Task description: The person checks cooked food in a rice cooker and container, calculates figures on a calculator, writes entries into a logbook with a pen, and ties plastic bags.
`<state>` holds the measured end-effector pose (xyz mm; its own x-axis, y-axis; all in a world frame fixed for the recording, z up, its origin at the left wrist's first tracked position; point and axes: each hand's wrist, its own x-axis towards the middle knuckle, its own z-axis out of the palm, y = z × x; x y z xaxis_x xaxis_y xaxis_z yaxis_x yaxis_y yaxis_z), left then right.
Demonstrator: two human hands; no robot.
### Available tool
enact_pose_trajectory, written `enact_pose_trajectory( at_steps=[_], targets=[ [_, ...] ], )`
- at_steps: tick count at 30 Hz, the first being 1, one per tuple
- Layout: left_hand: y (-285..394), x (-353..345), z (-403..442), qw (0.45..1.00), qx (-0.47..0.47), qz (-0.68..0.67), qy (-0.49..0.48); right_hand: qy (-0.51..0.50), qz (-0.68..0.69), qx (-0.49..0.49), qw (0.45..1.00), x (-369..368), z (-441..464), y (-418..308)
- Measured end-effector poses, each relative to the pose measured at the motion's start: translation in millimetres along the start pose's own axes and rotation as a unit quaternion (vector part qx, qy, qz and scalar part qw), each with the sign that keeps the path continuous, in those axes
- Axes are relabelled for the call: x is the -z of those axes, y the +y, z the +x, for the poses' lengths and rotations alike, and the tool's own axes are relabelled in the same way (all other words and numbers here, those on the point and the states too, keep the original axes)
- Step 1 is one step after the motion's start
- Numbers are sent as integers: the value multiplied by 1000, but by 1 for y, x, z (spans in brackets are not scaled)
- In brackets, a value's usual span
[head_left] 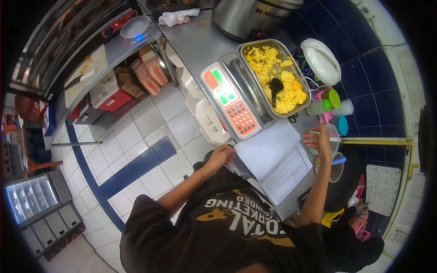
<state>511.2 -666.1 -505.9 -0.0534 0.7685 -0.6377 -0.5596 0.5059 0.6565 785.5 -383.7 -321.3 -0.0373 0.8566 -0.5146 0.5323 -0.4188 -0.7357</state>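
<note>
My left hand (pixel 221 157) is at the counter's front edge, by the left corner of an open notebook (pixel 268 148). Its fingers are curled together, and I cannot make out whether anything is in them. My right hand (pixel 319 142) is held up past the notebook's right side, fingers stretched apart with nothing in them. Close to it are a clear plastic container (pixel 334 133) and a bowl (pixel 336 172) with a blue-handled utensil (pixel 339 160). The notebook has one blank page and one with faint writing. Beyond it sits an orange-and-white digital scale (pixel 231 102) with lit green displays.
A metal tray (pixel 308 98) of yellow scrambled-egg-like food holds a black spoon (pixel 274 88). Behind stands a steel cooker (pixel 252 20). Lidded jars (pixel 318 107) and a white lid (pixel 321 61) line the tiled wall. Open cardboard boxes (pixel 208 120) are left of the scale.
</note>
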Motion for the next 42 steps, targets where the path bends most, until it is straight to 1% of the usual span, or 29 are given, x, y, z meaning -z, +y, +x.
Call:
enact_pose_trajectory(
  at_steps=[5,11,17,24,28,33,42],
  targets=[
    [-1,-4,1,1000,3,-1,-11,-8,9,5,1000,-1,-1,3],
    [-2,1,-1,1000,6,10,-2,-31,6,15,999,-9,0,0],
    [-8,8,-2,1000,-12,14,11,-41,8,24,999,-29,-8,-12],
    [-2,6,-6,1000,-6,9,8,-53,11,15,998,-34,-4,-8],
    [-3,3,-5,1000,-14,13,-3,-54,15,17,998,-30,-8,3],
    [2,-3,-4,1000,2,25,-14,-45,17,10,999,-26,-16,18],
    [1,-13,2,999,23,41,-25,-49,35,1,998,-19,-43,67]
  ],
)
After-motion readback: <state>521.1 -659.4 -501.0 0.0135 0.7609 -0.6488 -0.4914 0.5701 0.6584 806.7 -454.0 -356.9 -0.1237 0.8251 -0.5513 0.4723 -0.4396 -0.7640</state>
